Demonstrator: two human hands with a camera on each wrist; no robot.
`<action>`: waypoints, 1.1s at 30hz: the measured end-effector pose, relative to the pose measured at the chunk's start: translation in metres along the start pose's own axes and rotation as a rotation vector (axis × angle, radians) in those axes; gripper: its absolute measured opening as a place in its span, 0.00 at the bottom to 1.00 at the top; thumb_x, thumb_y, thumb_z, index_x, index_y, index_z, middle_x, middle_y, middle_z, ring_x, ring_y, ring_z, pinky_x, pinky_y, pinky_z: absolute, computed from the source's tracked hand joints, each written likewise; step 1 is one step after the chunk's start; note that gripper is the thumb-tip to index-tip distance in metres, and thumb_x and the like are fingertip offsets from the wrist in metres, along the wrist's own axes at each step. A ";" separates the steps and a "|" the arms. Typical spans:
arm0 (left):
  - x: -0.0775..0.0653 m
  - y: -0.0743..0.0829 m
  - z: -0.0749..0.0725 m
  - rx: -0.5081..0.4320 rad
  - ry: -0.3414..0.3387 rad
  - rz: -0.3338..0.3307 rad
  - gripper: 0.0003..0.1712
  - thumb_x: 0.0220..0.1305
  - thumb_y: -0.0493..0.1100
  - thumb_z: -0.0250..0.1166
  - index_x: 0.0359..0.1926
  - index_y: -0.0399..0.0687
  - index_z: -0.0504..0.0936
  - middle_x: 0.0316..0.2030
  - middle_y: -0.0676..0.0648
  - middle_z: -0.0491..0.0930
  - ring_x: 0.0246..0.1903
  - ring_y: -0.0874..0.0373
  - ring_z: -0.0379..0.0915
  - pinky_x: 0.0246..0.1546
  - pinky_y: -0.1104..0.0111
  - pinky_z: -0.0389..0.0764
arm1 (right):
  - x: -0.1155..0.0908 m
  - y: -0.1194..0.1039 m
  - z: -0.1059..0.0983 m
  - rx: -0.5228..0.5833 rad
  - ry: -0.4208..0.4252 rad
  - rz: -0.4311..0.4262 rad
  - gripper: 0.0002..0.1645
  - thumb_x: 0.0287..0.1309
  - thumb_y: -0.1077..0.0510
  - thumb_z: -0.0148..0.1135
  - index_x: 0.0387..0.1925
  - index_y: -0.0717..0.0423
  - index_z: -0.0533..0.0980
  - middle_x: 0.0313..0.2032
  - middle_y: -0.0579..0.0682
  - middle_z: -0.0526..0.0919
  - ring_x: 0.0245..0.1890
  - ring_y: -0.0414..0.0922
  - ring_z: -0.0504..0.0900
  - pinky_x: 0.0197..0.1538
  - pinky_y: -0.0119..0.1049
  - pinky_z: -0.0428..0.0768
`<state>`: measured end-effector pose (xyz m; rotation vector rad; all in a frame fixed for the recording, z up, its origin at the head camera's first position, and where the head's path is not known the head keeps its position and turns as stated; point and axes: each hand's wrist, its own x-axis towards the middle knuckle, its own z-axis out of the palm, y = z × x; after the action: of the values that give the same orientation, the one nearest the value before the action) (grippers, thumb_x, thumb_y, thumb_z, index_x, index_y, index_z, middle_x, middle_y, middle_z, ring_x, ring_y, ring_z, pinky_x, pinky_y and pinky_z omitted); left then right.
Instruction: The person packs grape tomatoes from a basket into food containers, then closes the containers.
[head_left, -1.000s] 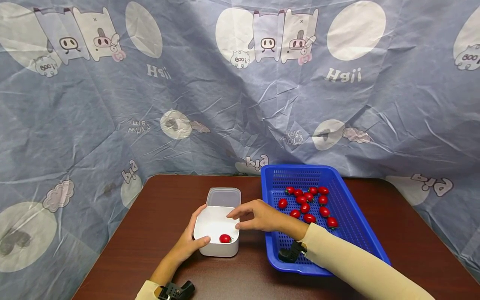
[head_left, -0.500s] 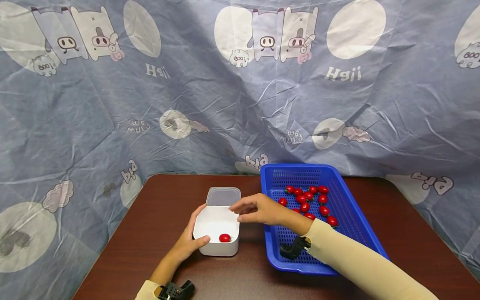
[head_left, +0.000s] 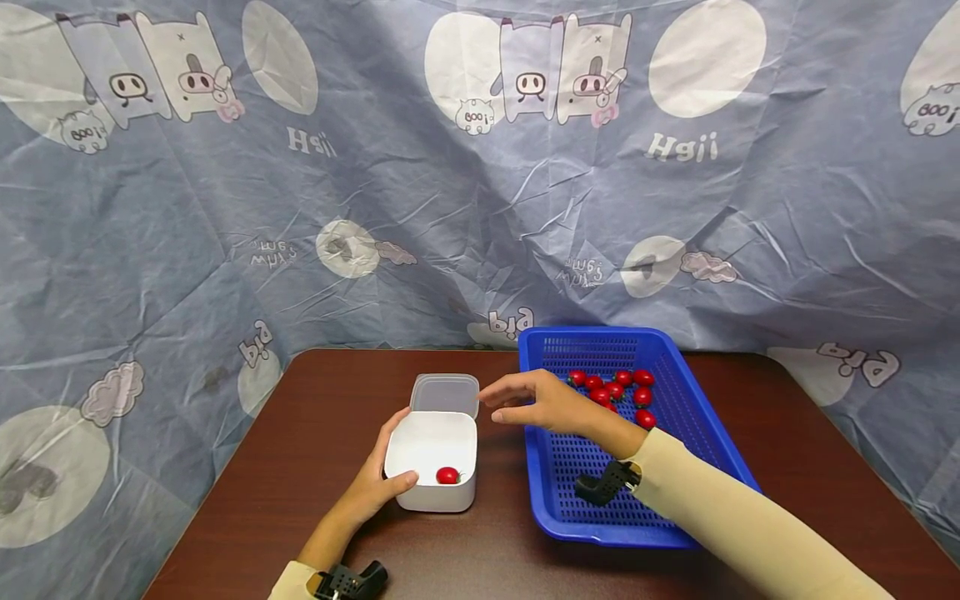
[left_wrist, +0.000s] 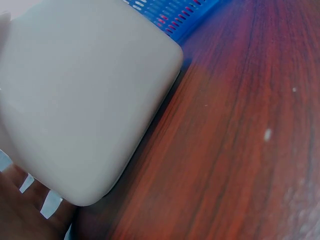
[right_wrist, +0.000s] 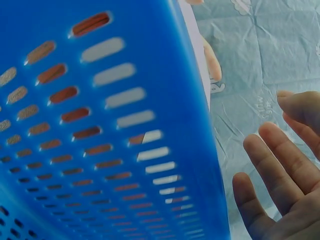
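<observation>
A white square plastic box stands on the table with one small red tomato at its front right corner inside. My left hand grips the box from the left, thumb over the near rim and fingers along the far left side. In the left wrist view the box's pale wall fills much of the picture. My right hand hovers over the left rim of a blue basket, fingers spread and holding nothing. Several more tomatoes lie in the basket, some hidden behind the right forearm.
A translucent lid lies directly behind the box. The basket takes up the right side of the brown table. Behind the table hangs a blue-grey printed cloth.
My right hand has moved from over the box back and to the right, toward the basket. The left hand and the box have stayed in place.
</observation>
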<state>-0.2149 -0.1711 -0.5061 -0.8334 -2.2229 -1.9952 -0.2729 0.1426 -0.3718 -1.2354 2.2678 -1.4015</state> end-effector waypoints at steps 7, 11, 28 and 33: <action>-0.001 0.001 0.001 0.014 0.002 -0.024 0.53 0.54 0.39 0.66 0.75 0.52 0.46 0.67 0.42 0.56 0.59 0.48 0.61 0.53 0.63 0.72 | -0.007 0.001 -0.008 0.003 0.039 0.063 0.19 0.59 0.61 0.65 0.53 0.55 0.79 0.47 0.51 0.84 0.50 0.49 0.82 0.50 0.47 0.78; -0.001 0.001 0.001 -0.001 -0.002 -0.025 0.53 0.55 0.40 0.66 0.75 0.49 0.45 0.67 0.41 0.56 0.59 0.48 0.61 0.52 0.63 0.72 | -0.010 0.004 -0.014 -0.023 0.065 0.069 0.18 0.59 0.60 0.66 0.52 0.54 0.80 0.48 0.49 0.84 0.51 0.52 0.81 0.51 0.43 0.78; -0.002 0.000 0.001 0.003 -0.009 -0.017 0.53 0.56 0.39 0.67 0.75 0.51 0.45 0.67 0.41 0.56 0.60 0.49 0.61 0.53 0.64 0.70 | -0.028 0.040 -0.045 0.014 0.216 0.108 0.20 0.58 0.61 0.67 0.51 0.63 0.79 0.48 0.61 0.83 0.50 0.58 0.81 0.48 0.33 0.79; -0.001 0.001 0.001 -0.012 -0.014 -0.017 0.52 0.56 0.40 0.66 0.75 0.56 0.46 0.68 0.40 0.55 0.60 0.47 0.60 0.53 0.64 0.71 | -0.033 0.050 -0.052 -0.015 0.256 0.138 0.20 0.57 0.60 0.68 0.51 0.64 0.79 0.47 0.58 0.84 0.50 0.60 0.80 0.49 0.31 0.78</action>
<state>-0.2133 -0.1711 -0.5062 -0.8346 -2.2346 -2.0190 -0.3084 0.2109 -0.3932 -0.9272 2.4785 -1.5710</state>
